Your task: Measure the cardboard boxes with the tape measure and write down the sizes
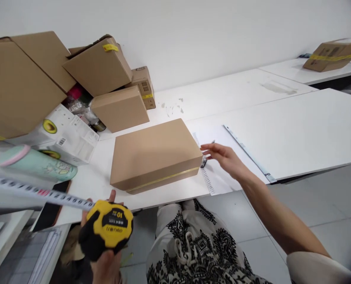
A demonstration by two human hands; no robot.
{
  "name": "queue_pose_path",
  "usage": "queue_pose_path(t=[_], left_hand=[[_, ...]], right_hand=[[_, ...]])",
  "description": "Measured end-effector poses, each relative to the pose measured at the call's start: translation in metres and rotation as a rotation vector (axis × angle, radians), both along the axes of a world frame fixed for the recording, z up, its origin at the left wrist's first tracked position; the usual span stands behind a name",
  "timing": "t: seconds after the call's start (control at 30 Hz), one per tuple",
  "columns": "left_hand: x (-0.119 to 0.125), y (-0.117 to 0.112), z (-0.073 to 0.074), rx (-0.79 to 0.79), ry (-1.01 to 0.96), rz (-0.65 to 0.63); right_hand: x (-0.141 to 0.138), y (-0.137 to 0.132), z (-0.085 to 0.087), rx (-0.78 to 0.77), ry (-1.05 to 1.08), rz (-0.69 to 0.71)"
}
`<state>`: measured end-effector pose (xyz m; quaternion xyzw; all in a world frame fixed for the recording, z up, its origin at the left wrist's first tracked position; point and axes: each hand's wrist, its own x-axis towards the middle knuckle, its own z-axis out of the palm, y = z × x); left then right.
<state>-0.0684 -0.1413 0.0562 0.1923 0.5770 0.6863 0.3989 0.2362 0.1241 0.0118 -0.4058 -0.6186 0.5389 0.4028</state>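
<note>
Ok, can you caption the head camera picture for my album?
Left hand holding an extended tape measure, right hand beside a cardboard box on a white table.

I see the white table (pixel 308 122) bearing a plain cardboard box (pixel 156 150), a spiral notebook (pixel 222 182) right, an avocado-print carton (pixel 74 136) left.

Light is bright and soft, the tape blade (pixel 54 195) blurred, the right corners dark.
</note>
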Motion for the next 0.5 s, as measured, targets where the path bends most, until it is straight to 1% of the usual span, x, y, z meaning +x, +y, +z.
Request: queue_pose_path(t=[0.03,0.07,0.1,0.17,0.2,0.27,0.33,0.37,0.43,0.5], left_hand=[[0.006,0.002,-0.003,0.018,0.044,0.053],[0.012,0.005,-0.005,0.037,0.075,0.096],[0.019,0.010,-0.005,0.055,0.090,0.120],[0.028,0.023,0.001,0.106,0.106,0.121],[0.029,0.030,0.007,0.165,0.136,0.146],[0.027,0.045,0.024,0.338,0.222,0.237],[0.021,0.060,0.042,0.506,0.274,0.317],[0.017,0.066,0.051,0.561,0.286,0.330],[0.012,0.077,0.064,0.590,0.290,0.309],[0.010,0.083,0.073,0.587,0.309,0.292]], right_hand=[[-0.001,-0.010,-0.007,0.006,-0.018,0.023],[-0.004,-0.018,-0.009,0.020,-0.035,0.049],[-0.006,-0.024,-0.008,0.040,-0.055,0.077],[-0.010,-0.032,0.005,0.089,-0.092,0.126],[-0.011,-0.033,0.015,0.111,-0.104,0.138],[-0.012,-0.034,0.039,0.122,-0.107,0.133],[-0.016,-0.031,0.058,0.089,-0.077,0.093],[-0.019,-0.028,0.065,0.068,-0.056,0.060],[-0.027,-0.019,0.072,0.038,-0.005,-0.014],[-0.039,-0.004,0.073,0.029,0.043,-0.071]])
